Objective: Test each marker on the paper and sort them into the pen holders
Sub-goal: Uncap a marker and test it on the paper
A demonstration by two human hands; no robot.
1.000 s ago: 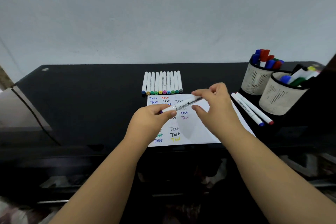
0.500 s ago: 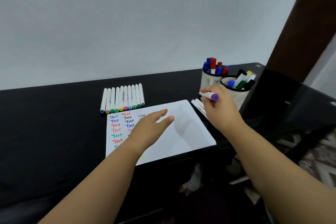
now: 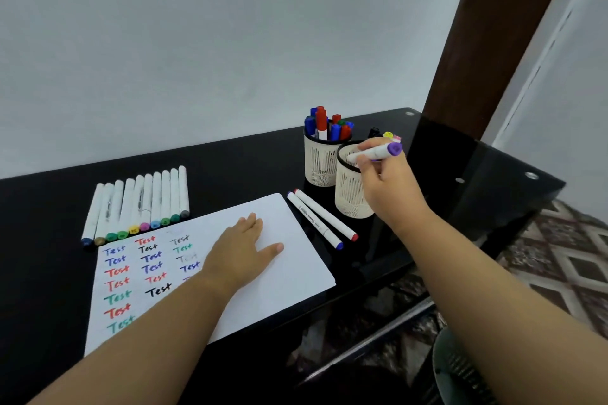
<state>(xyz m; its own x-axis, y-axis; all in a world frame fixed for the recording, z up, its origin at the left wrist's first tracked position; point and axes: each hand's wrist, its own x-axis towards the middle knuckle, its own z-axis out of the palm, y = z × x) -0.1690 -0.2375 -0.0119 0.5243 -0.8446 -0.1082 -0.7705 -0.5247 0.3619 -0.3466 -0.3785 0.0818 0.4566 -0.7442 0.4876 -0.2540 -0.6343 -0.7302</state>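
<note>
Glossy black worktop [image 3: 230, 174]: right hand [image 3: 385, 181] pinches purple-capped white marker [image 3: 378, 152] over nearer cream mesh holder [image 3: 348, 197]; left hand [image 3: 243, 250] flat, relaxed on white paper [image 3: 296, 273]. Sorting step; next prob tip & drop it in.

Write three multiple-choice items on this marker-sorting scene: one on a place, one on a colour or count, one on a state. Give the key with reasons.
1. Where is the purple-capped marker?
A. Over the nearer pen holder
B. On the paper
C. In the row of markers

2. How many loose markers lie between the paper and the holders?
A. One
B. Two
C. Four

3. What is the left hand doing?
A. Gripping a marker
B. Resting flat on the paper
C. Lifting a holder

Key: 1 A, the right hand holds it in its fingers at that holder's rim. 2 B, a red-tipped and a blue-tipped one lie side by side. 3 B, its fingers lie straight on the sheet.
</note>
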